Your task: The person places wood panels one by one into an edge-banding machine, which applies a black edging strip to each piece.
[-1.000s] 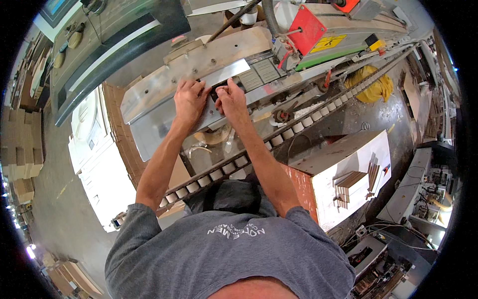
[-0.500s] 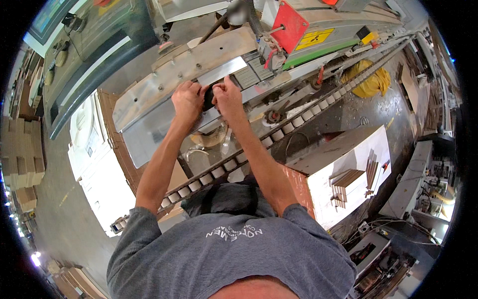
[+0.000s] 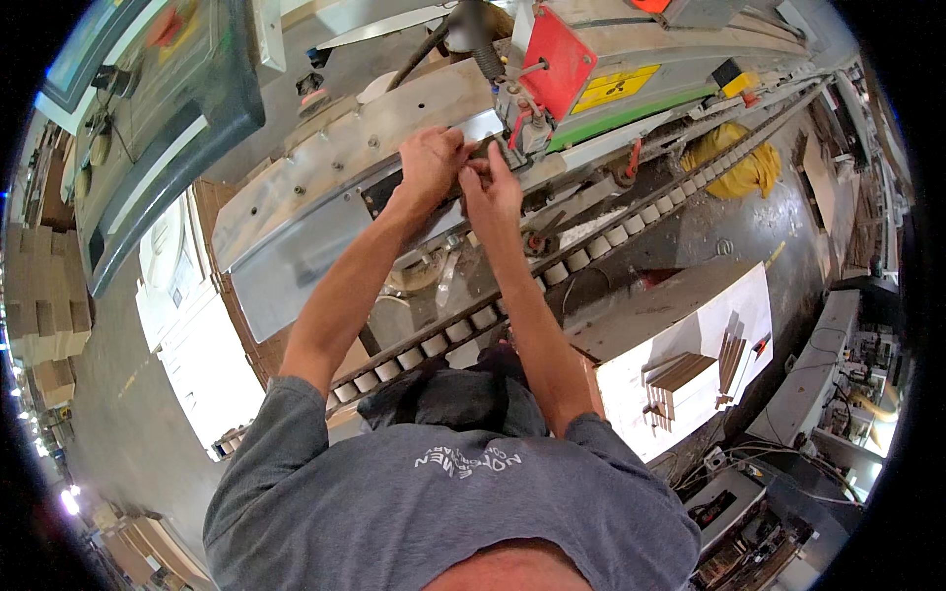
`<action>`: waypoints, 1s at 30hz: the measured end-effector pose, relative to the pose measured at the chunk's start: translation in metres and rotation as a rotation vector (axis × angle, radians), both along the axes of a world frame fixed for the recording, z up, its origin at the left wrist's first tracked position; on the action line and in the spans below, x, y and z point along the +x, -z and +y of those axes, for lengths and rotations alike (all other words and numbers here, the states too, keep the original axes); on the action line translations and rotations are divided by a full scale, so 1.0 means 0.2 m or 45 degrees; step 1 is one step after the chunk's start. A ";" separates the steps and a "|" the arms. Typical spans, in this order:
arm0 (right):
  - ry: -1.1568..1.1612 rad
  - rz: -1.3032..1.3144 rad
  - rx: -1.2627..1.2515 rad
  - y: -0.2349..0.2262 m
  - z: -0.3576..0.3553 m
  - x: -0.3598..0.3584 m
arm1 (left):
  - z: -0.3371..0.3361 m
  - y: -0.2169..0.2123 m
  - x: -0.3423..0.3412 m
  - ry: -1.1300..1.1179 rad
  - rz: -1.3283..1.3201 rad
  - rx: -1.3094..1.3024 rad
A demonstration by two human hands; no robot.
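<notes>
I lean over a long woodworking machine. My left hand [image 3: 429,163] and my right hand [image 3: 490,187] meet at its grey metal guide rail [image 3: 325,187], just left of a red housing [image 3: 557,59]. The fingers of both hands are curled and pinched together on a small dark part [image 3: 480,153] at the edge of a black slot in the rail. The fingers hide most of that part, so I cannot tell its shape. Both forearms stretch over a row of white rollers [image 3: 463,325].
A black hose [image 3: 473,34] drops down behind the rail. A yellow bundle [image 3: 734,163] lies on the right of the machine. A white table [image 3: 729,325] at my right bears stacked wooden pieces [image 3: 680,384]. Board stacks [image 3: 39,295] and white panels [image 3: 187,345] stand at left.
Both hands have shifted right along the rail toward the red housing and drawn closer together. The right hand's fingers now pinch at the left hand's fingertips.
</notes>
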State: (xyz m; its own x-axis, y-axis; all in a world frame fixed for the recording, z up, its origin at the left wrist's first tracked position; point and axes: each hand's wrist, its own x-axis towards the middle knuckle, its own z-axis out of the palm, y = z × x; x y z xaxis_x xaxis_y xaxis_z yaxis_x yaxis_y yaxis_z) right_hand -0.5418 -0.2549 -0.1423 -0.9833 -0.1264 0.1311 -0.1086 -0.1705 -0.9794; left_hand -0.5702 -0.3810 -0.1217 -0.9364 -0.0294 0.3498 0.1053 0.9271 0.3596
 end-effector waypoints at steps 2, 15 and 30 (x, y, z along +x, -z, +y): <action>-0.017 0.027 0.134 -0.02 0.05 0.13 | -0.01 0.03 -0.07 0.083 0.121 0.073; 0.060 0.101 0.553 -0.05 0.62 0.95 | -0.23 -0.29 0.77 -0.037 0.082 0.420; 1.772 -0.612 1.119 0.34 2.11 1.93 | 0.61 -0.11 1.25 0.867 -0.689 0.804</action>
State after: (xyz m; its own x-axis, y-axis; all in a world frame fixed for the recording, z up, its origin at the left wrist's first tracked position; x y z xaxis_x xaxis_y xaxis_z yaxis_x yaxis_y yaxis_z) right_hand -0.1567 0.1678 -0.2107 -0.3336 0.9258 0.1776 0.6115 0.3559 -0.7067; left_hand -0.3206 -0.2598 -0.0997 -0.8498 0.5270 -0.0121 0.2126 0.3636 0.9069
